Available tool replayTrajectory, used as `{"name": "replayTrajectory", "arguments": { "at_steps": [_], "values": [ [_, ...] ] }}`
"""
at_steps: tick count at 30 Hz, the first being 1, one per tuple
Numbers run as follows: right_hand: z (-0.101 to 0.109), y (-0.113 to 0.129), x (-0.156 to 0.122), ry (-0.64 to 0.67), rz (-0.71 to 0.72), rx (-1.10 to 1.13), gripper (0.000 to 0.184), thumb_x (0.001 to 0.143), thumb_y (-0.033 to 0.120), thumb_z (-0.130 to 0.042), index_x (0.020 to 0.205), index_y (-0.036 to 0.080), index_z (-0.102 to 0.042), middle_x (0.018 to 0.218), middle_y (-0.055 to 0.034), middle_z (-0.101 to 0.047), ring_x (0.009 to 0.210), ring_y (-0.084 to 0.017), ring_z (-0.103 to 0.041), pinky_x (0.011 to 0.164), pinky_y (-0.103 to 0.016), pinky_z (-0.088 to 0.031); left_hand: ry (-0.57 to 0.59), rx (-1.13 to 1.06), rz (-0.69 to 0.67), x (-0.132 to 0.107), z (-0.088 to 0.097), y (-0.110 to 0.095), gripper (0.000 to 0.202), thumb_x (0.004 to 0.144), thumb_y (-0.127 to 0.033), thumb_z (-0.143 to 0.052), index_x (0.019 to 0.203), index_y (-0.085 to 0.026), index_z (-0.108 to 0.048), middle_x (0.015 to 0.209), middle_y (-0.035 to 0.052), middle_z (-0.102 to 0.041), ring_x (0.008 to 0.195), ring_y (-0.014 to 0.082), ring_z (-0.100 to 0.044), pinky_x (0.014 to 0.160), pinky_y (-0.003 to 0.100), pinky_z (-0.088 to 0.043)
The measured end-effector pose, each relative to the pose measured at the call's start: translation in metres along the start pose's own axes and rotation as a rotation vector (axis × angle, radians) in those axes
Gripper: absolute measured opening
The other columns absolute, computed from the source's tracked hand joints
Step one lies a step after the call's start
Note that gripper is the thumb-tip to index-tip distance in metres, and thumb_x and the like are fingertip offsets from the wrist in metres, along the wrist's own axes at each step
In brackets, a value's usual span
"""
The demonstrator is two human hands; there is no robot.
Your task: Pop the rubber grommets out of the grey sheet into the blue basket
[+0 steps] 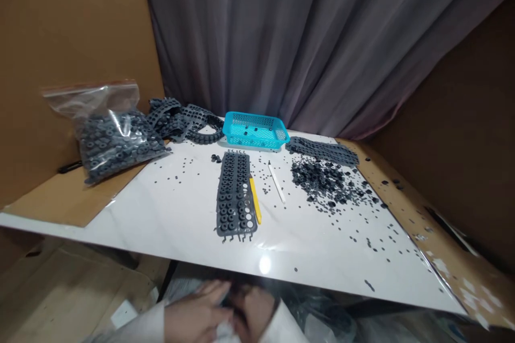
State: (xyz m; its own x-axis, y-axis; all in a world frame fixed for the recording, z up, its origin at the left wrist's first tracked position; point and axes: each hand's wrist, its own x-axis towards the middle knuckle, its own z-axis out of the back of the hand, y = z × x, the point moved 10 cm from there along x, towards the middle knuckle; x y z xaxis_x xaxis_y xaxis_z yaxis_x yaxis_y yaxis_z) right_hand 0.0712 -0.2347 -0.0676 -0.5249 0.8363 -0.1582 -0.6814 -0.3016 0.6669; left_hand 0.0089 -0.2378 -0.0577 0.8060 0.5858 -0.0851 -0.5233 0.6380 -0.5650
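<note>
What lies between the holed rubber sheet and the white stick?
In the head view, a yellow stick and small black bits lie between the holed rubber sheet and the white stick.

Turquoise perforated plastic basket (255, 131), white veined marble tabletop (161, 220), charcoal-grey rubber strip (232, 193), yellow stick (255, 201), mauve-grey curtain (306, 37)

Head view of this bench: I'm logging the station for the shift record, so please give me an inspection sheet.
Surface: white marble-look board, scattered with small dark bits.
Job's things: dark rubber moulded sheet with some holes empty; heap of loose rubber rings; teal plastic basket.
Clutter: zip bag of rubber pieces; yellow stick; white stick.
Grips: left hand and right hand together below the front edge, on something whitish, unclear.
Cables: nothing seen.
Surroundings: cardboard wall; grey curtain.
</note>
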Motion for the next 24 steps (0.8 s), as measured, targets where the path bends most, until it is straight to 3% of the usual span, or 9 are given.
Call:
{"name": "replayTrajectory", "arguments": {
  "at_steps": [1, 2, 3, 6, 8, 11, 14, 20, 24],
  "values": [
    [0.011, 0.010, -0.004, 0.054, 0.067, 0.041, 0.012, 0.079, 0.035, -0.068, 0.089, 0.028, -0.071, 0.075, 0.0018, -0.071, 0.067, -0.014, -0.066, 0.062, -0.019, -0.052, 0.015, -0.083, -0.176, -0.002, 0.017, -0.027, 0.022, 0.081, -0.021, -0.057, 0.097, -0.027, -0.070, 0.116, 0.0030, -0.065, 0.103, 0.0228, -0.062, 0.088, 0.030, -0.051],
    [0.022, 0.031, -0.010, 0.168, 0.233, 0.163, 0.015, 0.082, 0.034, -0.064, 0.094, 0.026, -0.071, 0.074, 0.0016, -0.072, 0.064, -0.012, -0.067, 0.061, -0.017, -0.051, -0.024, -0.157, -0.291, -0.002, 0.040, -0.046, 0.022, 0.084, -0.017, -0.053, 0.093, -0.027, -0.070, 0.107, 0.0009, -0.068, 0.095, 0.0170, -0.064, 0.083, 0.023, -0.051],
    [0.048, 0.047, -0.015, 0.168, 0.371, 0.270, 0.024, 0.085, 0.034, -0.060, 0.105, 0.024, -0.068, 0.082, -0.0009, -0.073, 0.070, -0.013, -0.068, 0.066, -0.017, -0.052, -0.113, -0.186, -0.337, 0.001, 0.067, -0.055, 0.028, 0.086, -0.012, -0.048, 0.097, -0.027, -0.068, 0.103, 0.0005, -0.068, 0.091, 0.0140, -0.063, 0.081, 0.021, -0.050],
    [0.170, 0.032, 0.002, -0.408, 0.329, 0.149, 0.027, 0.090, 0.022, -0.046, 0.110, 0.022, -0.065, 0.099, -0.0087, -0.071, 0.089, -0.019, -0.065, 0.082, -0.032, -0.051, -0.412, 0.054, -0.162, 0.027, 0.126, -0.043, 0.038, 0.086, -0.008, -0.045, 0.119, -0.021, -0.056, 0.108, 0.0073, -0.065, 0.101, 0.0208, -0.057, 0.088, 0.035, -0.047],
    [0.207, 0.017, 0.032, -0.521, 0.278, -0.110, 0.029, 0.087, 0.010, -0.044, 0.098, 0.022, -0.068, 0.094, -0.0091, -0.069, 0.087, -0.021, -0.060, 0.080, -0.035, -0.048, -0.433, 0.224, -0.059, 0.049, 0.129, -0.029, 0.033, 0.084, -0.015, -0.053, 0.117, -0.019, -0.056, 0.108, 0.0089, -0.063, 0.101, 0.0257, -0.055, 0.086, 0.041, -0.047],
    [0.201, -0.007, 0.092, -0.376, 0.305, -0.444, 0.032, 0.083, 0.000, -0.044, 0.087, 0.020, -0.070, 0.088, -0.0083, -0.065, 0.082, -0.020, -0.053, 0.077, -0.033, -0.042, -0.413, 0.335, -0.002, 0.070, 0.115, -0.012, 0.029, 0.087, -0.014, -0.052, 0.115, -0.017, -0.057, 0.102, 0.0085, -0.064, 0.093, 0.0250, -0.056, 0.079, 0.040, -0.048],
    [0.188, -0.025, 0.121, -0.325, 0.348, -0.520, 0.030, 0.082, -0.001, -0.047, 0.085, 0.019, -0.069, 0.090, -0.0073, -0.061, 0.084, -0.019, -0.048, 0.075, -0.031, -0.038, -0.380, 0.347, -0.016, 0.074, 0.106, -0.006, 0.026, 0.090, -0.008, -0.043, 0.108, -0.017, -0.060, 0.092, 0.0070, -0.064, 0.085, 0.0226, -0.057, 0.073, 0.037, -0.049],
    [0.182, -0.030, 0.122, -0.274, 0.289, -0.530, 0.017, 0.088, 0.015, -0.052, 0.077, 0.019, -0.064, 0.094, -0.0074, -0.052, 0.088, -0.020, -0.041, 0.076, -0.032, -0.035, -0.250, 0.056, -0.018, 0.071, 0.118, -0.007, 0.027, 0.090, -0.007, -0.040, 0.105, -0.020, -0.058, 0.094, 0.0040, -0.063, 0.089, 0.0185, -0.056, 0.079, 0.030, -0.048],
    [0.196, -0.033, 0.121, -0.237, 0.234, -0.320, 0.018, 0.082, 0.008, -0.051, 0.069, 0.018, -0.056, 0.100, -0.0081, -0.053, 0.091, -0.022, -0.041, 0.079, -0.036, -0.035, -0.150, 0.028, -0.040, 0.067, 0.140, -0.017, 0.028, 0.088, -0.016, -0.050, 0.114, -0.024, -0.056, 0.115, 0.0045, -0.059, 0.102, 0.0200, -0.055, 0.088, 0.032, -0.045]
  ]
}}
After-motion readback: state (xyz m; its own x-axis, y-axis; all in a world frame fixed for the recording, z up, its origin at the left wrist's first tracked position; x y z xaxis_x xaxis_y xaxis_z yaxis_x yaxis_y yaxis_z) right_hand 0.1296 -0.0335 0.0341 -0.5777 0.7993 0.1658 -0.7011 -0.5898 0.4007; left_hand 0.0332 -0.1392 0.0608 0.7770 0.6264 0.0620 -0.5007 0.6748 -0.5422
